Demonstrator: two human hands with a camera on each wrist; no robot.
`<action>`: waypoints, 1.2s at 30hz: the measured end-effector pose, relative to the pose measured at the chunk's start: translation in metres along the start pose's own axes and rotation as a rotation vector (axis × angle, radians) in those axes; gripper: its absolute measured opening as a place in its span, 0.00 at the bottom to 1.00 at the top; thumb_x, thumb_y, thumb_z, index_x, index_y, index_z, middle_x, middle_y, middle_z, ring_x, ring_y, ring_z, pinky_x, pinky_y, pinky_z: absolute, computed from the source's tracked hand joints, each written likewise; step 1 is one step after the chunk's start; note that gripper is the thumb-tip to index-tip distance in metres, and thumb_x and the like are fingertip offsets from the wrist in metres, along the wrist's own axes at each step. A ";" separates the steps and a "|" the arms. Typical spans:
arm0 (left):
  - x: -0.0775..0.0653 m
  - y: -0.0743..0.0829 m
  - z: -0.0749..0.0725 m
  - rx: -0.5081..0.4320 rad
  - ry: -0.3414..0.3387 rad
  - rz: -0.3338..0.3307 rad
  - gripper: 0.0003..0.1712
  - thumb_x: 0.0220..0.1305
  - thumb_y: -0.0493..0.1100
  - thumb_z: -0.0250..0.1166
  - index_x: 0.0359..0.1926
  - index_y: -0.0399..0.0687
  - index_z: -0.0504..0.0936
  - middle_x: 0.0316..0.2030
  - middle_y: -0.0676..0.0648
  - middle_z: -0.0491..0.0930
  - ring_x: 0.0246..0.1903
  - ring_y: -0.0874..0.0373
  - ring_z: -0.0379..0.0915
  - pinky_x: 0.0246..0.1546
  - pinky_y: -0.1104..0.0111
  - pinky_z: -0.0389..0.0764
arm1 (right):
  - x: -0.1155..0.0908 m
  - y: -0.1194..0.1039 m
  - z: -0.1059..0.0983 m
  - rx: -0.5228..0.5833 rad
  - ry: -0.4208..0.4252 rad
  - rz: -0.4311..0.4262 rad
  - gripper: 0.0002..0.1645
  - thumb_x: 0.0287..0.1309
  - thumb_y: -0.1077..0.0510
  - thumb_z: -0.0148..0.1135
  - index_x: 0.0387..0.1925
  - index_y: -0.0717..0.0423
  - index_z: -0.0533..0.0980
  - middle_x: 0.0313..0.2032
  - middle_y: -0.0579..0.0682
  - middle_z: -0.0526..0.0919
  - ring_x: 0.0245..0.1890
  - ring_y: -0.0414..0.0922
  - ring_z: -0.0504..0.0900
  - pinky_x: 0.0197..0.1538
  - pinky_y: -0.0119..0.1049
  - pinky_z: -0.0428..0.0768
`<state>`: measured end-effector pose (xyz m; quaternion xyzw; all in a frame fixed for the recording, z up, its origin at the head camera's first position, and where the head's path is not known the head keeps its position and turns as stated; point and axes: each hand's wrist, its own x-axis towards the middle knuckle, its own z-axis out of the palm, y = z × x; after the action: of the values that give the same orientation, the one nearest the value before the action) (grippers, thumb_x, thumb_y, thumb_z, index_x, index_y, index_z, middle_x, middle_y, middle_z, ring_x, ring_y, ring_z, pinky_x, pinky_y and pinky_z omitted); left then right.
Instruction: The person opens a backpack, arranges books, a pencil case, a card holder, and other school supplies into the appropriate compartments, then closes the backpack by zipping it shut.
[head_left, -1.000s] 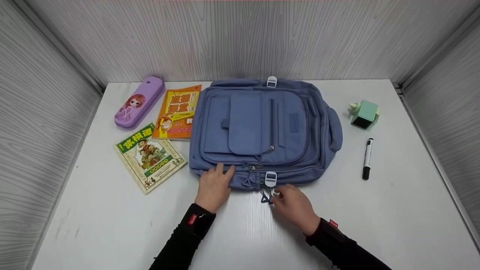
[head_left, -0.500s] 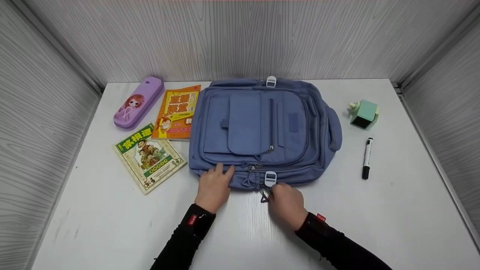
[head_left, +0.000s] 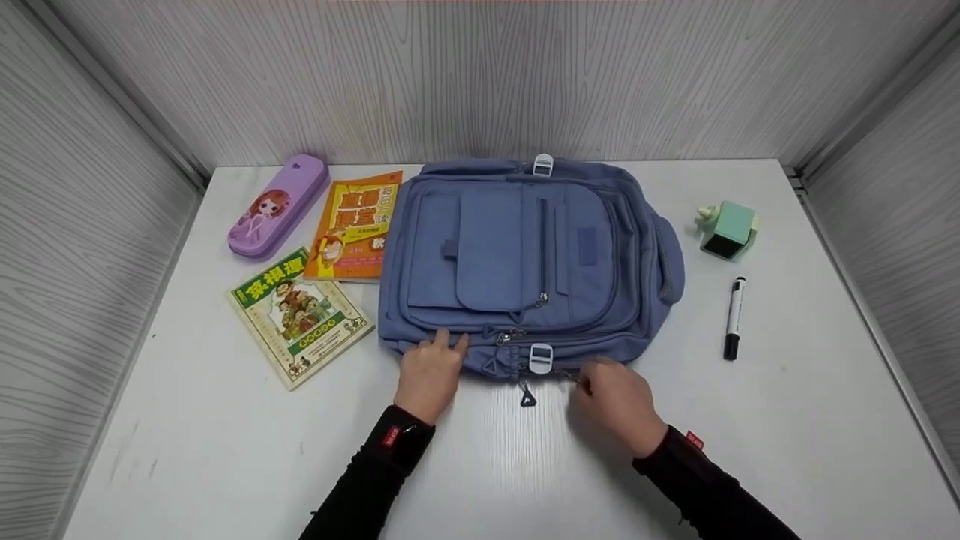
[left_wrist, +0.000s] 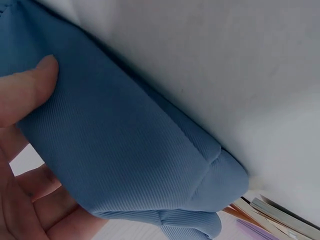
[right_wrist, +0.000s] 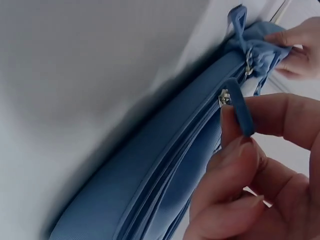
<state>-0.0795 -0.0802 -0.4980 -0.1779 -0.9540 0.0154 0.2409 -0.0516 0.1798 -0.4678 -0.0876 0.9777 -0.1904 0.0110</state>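
Note:
A blue backpack lies flat on the table, its front pockets facing up. At its near side, my left hand grips the lower corner. The left wrist view has my thumb on one face of the blue fabric and the fingers behind it. My right hand pinches a zipper pull on the near-side zipper, right of the white buckle. Its metal slider shows beside the fingertips. A second triangular pull hangs over the near edge, apart from both hands.
A purple pencil case, an orange book partly under the backpack and a green-and-cream book lie to the left. On the right are a small mint-green box-shaped item and a black-and-white marker.
My right hand has taken hold of one zipper pull and drawn it to the right along the near side. The left hand has stayed nearly in place on the corner.

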 end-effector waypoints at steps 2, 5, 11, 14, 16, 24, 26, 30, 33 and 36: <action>0.000 -0.001 0.002 0.010 0.022 0.012 0.13 0.55 0.42 0.67 0.42 0.55 0.91 0.32 0.44 0.84 0.16 0.53 0.75 0.11 0.64 0.73 | -0.001 0.007 -0.006 0.007 -0.017 0.023 0.12 0.49 0.68 0.60 0.15 0.54 0.72 0.19 0.45 0.72 0.20 0.40 0.68 0.22 0.35 0.66; 0.000 -0.002 0.003 0.011 0.044 0.030 0.12 0.55 0.42 0.67 0.40 0.54 0.91 0.30 0.44 0.84 0.15 0.54 0.74 0.11 0.64 0.72 | -0.003 0.018 -0.015 0.012 -0.034 0.061 0.12 0.48 0.67 0.58 0.15 0.54 0.72 0.19 0.45 0.71 0.20 0.40 0.67 0.23 0.35 0.65; 0.000 -0.006 0.004 0.000 0.039 0.069 0.12 0.54 0.42 0.68 0.40 0.55 0.91 0.31 0.46 0.86 0.15 0.55 0.75 0.12 0.65 0.73 | -0.005 0.046 -0.034 0.015 -0.017 0.123 0.11 0.47 0.66 0.56 0.15 0.53 0.71 0.20 0.46 0.71 0.20 0.41 0.67 0.23 0.34 0.62; -0.001 -0.009 0.003 0.003 0.036 0.091 0.12 0.54 0.42 0.69 0.40 0.55 0.91 0.31 0.47 0.86 0.16 0.56 0.75 0.13 0.65 0.72 | -0.006 0.059 -0.044 0.016 -0.003 0.145 0.09 0.48 0.65 0.56 0.17 0.54 0.74 0.21 0.48 0.74 0.20 0.42 0.69 0.22 0.34 0.63; -0.001 -0.011 0.003 0.001 0.036 0.103 0.12 0.54 0.42 0.69 0.40 0.55 0.91 0.31 0.47 0.86 0.16 0.56 0.74 0.13 0.65 0.72 | -0.007 0.068 -0.051 0.014 0.008 0.161 0.07 0.49 0.65 0.56 0.19 0.56 0.76 0.22 0.50 0.77 0.21 0.43 0.71 0.22 0.34 0.65; -0.002 -0.013 0.004 -0.024 0.051 0.110 0.12 0.54 0.41 0.68 0.40 0.54 0.91 0.29 0.47 0.85 0.17 0.55 0.76 0.14 0.65 0.73 | -0.002 0.089 -0.066 0.018 0.065 0.205 0.07 0.51 0.64 0.56 0.25 0.59 0.80 0.25 0.55 0.81 0.23 0.46 0.75 0.22 0.35 0.67; -0.001 -0.013 0.002 -0.038 0.031 0.091 0.13 0.54 0.41 0.68 0.41 0.54 0.91 0.30 0.46 0.85 0.19 0.54 0.77 0.14 0.64 0.73 | -0.002 0.090 -0.065 0.021 0.065 0.209 0.07 0.51 0.64 0.56 0.25 0.59 0.80 0.25 0.55 0.80 0.23 0.46 0.75 0.22 0.35 0.67; 0.003 -0.006 -0.015 -0.068 -0.096 0.012 0.19 0.48 0.45 0.75 0.46 0.52 0.90 0.33 0.45 0.85 0.26 0.50 0.79 0.23 0.61 0.77 | -0.004 0.089 -0.063 0.022 0.066 0.217 0.07 0.51 0.64 0.56 0.25 0.59 0.80 0.25 0.55 0.81 0.23 0.46 0.75 0.22 0.35 0.67; 0.011 0.011 -0.035 -0.075 -0.130 0.007 0.27 0.42 0.51 0.79 0.48 0.51 0.88 0.36 0.45 0.85 0.32 0.50 0.79 0.30 0.61 0.79 | -0.006 0.087 -0.063 0.028 0.066 0.218 0.07 0.51 0.64 0.57 0.26 0.59 0.80 0.26 0.56 0.81 0.23 0.46 0.75 0.22 0.35 0.67; 0.022 0.041 -0.049 -0.090 -0.096 0.077 0.27 0.45 0.54 0.78 0.48 0.51 0.87 0.39 0.47 0.85 0.36 0.52 0.80 0.33 0.64 0.82 | -0.007 0.085 -0.062 0.034 0.074 0.212 0.07 0.52 0.64 0.56 0.26 0.59 0.80 0.26 0.56 0.81 0.23 0.46 0.75 0.23 0.36 0.67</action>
<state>-0.0610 -0.0364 -0.4489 -0.2242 -0.9567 -0.0098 0.1857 -0.0627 0.2820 -0.4420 0.0237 0.9779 -0.2077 -0.0035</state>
